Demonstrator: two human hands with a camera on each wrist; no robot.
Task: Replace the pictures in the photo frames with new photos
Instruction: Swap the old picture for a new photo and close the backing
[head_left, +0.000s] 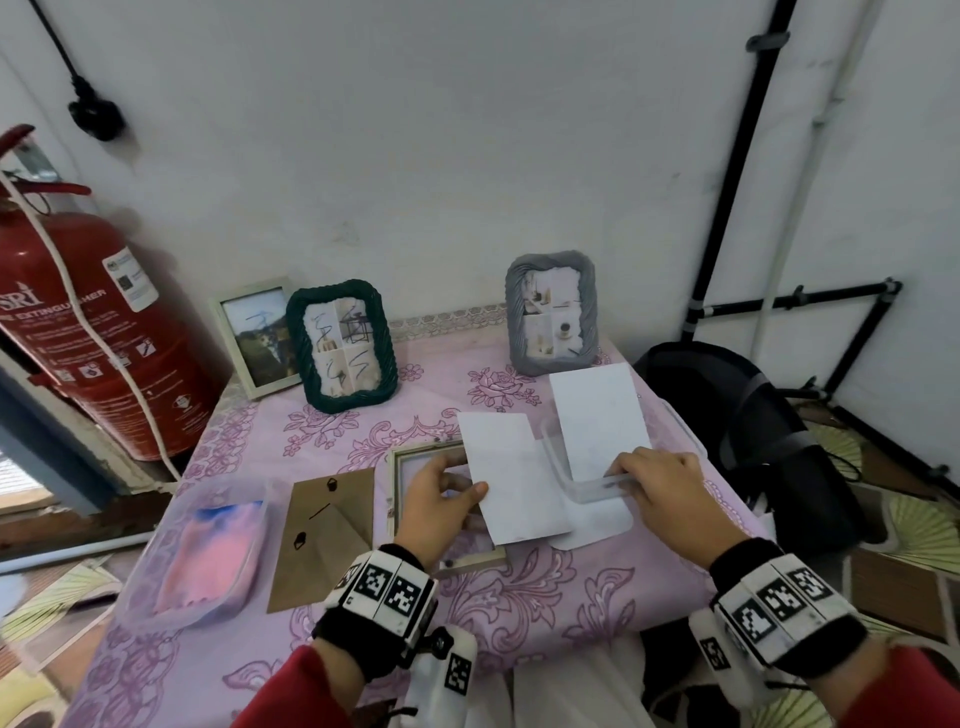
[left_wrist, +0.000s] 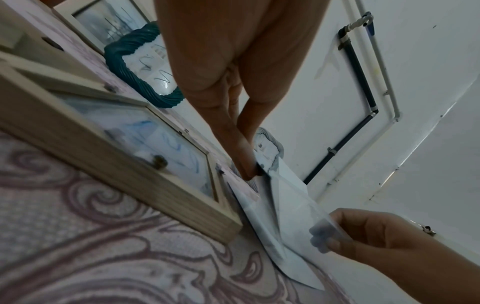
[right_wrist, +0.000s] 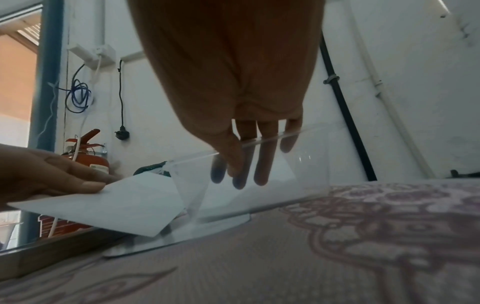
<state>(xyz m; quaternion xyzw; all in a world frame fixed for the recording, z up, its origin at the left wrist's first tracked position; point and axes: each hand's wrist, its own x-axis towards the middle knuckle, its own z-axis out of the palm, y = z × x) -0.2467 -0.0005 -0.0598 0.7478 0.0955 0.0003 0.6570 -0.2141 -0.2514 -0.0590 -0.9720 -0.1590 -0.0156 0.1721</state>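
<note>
The wooden frame (head_left: 410, 470) lies face down and open on the counter (head_left: 519, 592), its brown backing board (head_left: 322, 540) set aside just left of it. The left hand (head_left: 441, 499) pinches a white photo sheet (head_left: 511, 478) by its near edge, holding it over the right side of that frame. The right hand (head_left: 660, 483) curls its fingers over the near rim of a clear plastic box (head_left: 597, 491) just right of the frame, where another sheet (head_left: 597, 415) stands. So this frame looks emptied and not yet refilled or closed.

Behind the frame stand a green frame (head_left: 343, 345), a white frame (head_left: 254, 338) and a grey frame (head_left: 550, 312); whether their pictures are old or new cannot be told. The first two carry scribbles.

Far left of the frame, a red fire extinguisher (head_left: 88, 332) reads "SRI" and "EXTINGUISHER".
</note>
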